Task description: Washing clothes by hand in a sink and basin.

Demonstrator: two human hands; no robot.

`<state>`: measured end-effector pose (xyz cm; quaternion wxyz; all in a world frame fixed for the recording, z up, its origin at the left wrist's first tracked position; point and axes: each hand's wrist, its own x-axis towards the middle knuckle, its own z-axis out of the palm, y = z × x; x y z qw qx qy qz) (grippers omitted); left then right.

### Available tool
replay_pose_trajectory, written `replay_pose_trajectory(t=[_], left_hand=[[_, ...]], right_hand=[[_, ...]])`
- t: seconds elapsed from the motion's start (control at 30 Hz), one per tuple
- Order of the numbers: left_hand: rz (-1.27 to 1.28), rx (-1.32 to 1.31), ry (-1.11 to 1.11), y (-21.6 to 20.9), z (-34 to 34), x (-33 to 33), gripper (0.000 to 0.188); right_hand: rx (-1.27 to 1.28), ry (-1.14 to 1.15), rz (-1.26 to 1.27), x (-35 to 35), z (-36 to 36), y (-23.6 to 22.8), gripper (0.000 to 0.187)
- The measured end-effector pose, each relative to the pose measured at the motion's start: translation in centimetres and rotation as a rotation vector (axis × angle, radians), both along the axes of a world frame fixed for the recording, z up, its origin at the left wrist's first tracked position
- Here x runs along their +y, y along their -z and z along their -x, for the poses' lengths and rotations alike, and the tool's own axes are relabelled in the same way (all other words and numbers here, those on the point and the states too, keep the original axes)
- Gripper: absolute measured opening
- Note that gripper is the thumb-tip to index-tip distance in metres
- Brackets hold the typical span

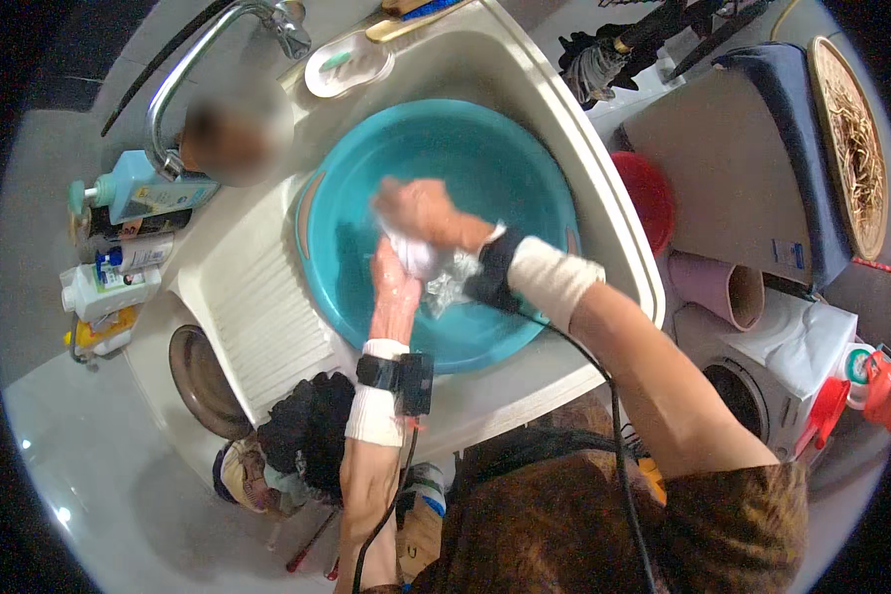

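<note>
One crumpled white cloth (418, 257), bunched and wet-looking, sits in our grip within the teal plastic basin (515, 163), fingers of our left hand (394, 275) and blurred right hand (430, 214) clenched around it

From here, both arms are out in front of the torso, hands together near the midline. Left forearm (368, 480) runs nearly straight ahead, bare below a mostly covered wrist (386, 346). Left hand (394, 282) lies nearer the body, skin shiny and wet-looking, fingers pointing forward and partly hidden. Right forearm (653, 366) slants in from the right, crossing toward the left; its wrist (540, 269) is mostly covered too. Right hand (431, 213) sits just beyond the left, fingers curled, fingertips smeared by motion blur. Can't tell whether the hands touch. Right upper arm mostly under the sleeve.
</note>
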<state>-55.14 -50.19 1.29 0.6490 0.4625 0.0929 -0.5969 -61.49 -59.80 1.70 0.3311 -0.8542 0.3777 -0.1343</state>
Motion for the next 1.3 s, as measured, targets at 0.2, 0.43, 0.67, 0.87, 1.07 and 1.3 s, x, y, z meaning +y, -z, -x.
replay_pose_trajectory(t=[0.2,0.43,0.67,0.87,1.07,1.3], left_hand=[[-0.080,-0.186,-0.066,4.7,-6.1,1.7,0.036],[-0.448,-0.548,0.255,9.9,-5.8,2.2,0.048],[0.077,0.086,0.039,4.6,-1.6,1.0,0.046],[1.068,0.478,0.040,9.4,-7.3,3.3,0.034],[0.027,-0.529,0.253,-4.6,-4.4,-0.9,0.041],[-0.467,-0.734,0.313,9.2,-7.5,5.6,0.059]], right_hand=[[0.200,0.270,-0.038,-3.5,6.3,5.0,0.035],[0.417,-0.299,-0.209,-2.0,6.0,8.0,0.025],[-0.244,-0.055,-0.307,3.1,1.6,1.0,0.029],[-0.241,-0.211,0.048,5.3,-3.9,-3.7,0.029],[0.450,-0.229,0.063,-2.7,6.1,3.9,0.023],[0.201,-0.058,0.017,-1.0,1.6,4.4,0.038]])
